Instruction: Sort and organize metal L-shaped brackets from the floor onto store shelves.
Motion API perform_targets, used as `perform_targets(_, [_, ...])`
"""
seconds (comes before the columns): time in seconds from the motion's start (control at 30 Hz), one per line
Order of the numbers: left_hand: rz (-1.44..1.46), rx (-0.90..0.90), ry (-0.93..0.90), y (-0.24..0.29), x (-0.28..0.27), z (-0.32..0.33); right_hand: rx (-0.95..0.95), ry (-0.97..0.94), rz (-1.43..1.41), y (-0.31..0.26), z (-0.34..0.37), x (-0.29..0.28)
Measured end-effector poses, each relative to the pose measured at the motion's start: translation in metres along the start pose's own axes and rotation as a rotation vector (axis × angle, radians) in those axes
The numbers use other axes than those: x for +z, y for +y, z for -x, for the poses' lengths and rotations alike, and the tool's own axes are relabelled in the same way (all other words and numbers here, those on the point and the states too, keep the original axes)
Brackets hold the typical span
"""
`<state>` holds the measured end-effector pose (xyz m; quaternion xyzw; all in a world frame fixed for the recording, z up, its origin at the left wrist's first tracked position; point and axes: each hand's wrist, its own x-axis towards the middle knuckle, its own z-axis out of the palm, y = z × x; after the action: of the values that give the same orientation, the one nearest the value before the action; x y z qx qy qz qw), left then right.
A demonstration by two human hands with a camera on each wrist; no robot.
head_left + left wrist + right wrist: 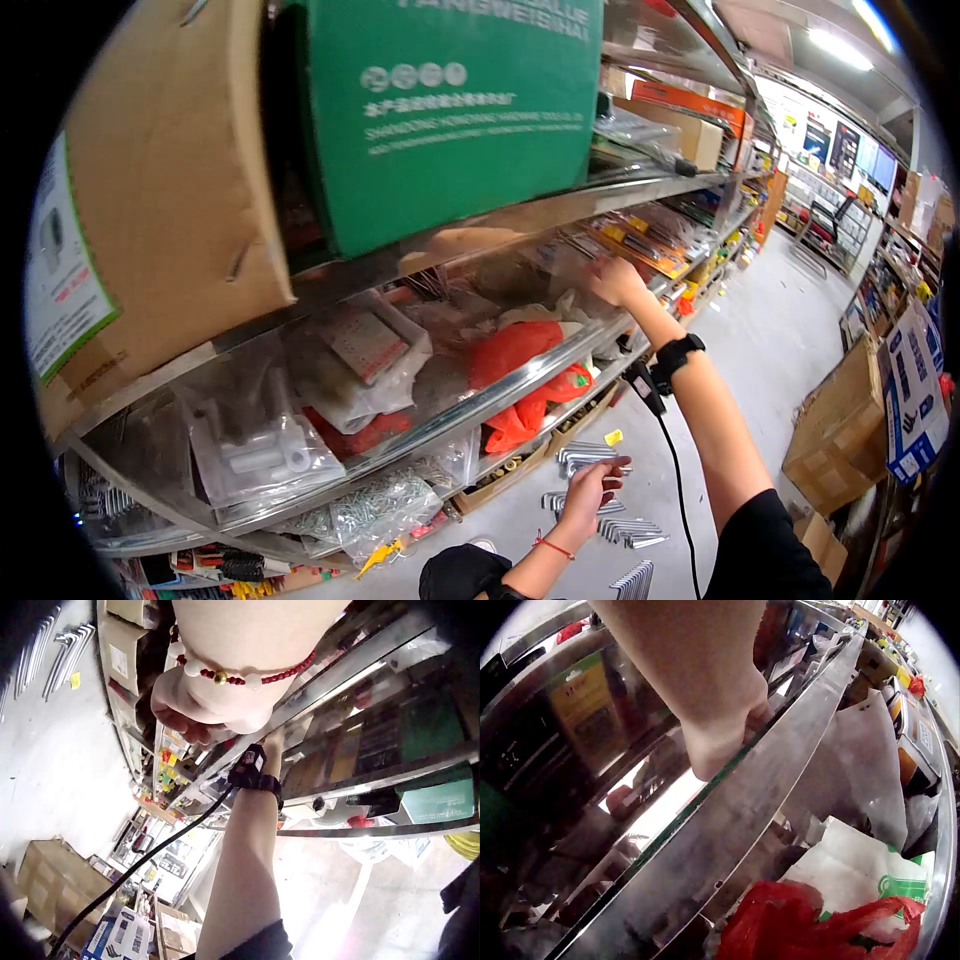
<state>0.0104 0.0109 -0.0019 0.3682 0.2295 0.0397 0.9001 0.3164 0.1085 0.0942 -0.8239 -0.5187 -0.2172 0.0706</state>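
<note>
My right hand [620,283] reaches over the metal edge [530,375] of the middle shelf, beside clear plastic packaging. In the right wrist view that hand [724,742] shows mostly its back, its fingers largely hidden behind the shelf rail [780,761]; I cannot tell whether they hold anything. A red plastic bag [515,360] lies on the shelf to the left of it. Lower down, my left hand [590,490] hangs in front of the shelving with loosely bent fingers and nothing in them. The left wrist view shows this hand [202,709] below a beaded bracelet.
A large green box [450,140] and a brown carton [170,180] stand on the upper shelf. Bags of white fittings [265,450] and screws [370,510] fill lower levels. Metal hex keys [630,530] lie on the floor. Cartons [840,430] line the aisle's right side.
</note>
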Motion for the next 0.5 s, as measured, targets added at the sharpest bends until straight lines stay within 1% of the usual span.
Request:
perform_targets(0.03, [0.001, -0.001, 0.004, 0.002, 0.000, 0.000, -0.024, 0.021, -0.042, 0.000, 0.002, 0.000])
perform_targets(0.13, [-0.012, 0.010, 0.005, 0.003, -0.001, -0.002, -0.043, 0.047, -0.040, -0.005, 0.008, -0.006])
perform_targets(0.33, [-0.017, 0.013, -0.012, 0.000, 0.003, -0.003, -0.025, -0.025, -0.009, -0.010, 0.013, -0.014])
perform_targets(0.43, [0.000, 0.010, -0.017, -0.001, 0.004, -0.003, -0.084, 0.029, -0.074, -0.017, 0.020, -0.028])
perform_targets(0.5, [-0.009, 0.014, -0.020, -0.002, 0.004, -0.004, -0.039, -0.066, -0.065, -0.014, 0.020, -0.030])
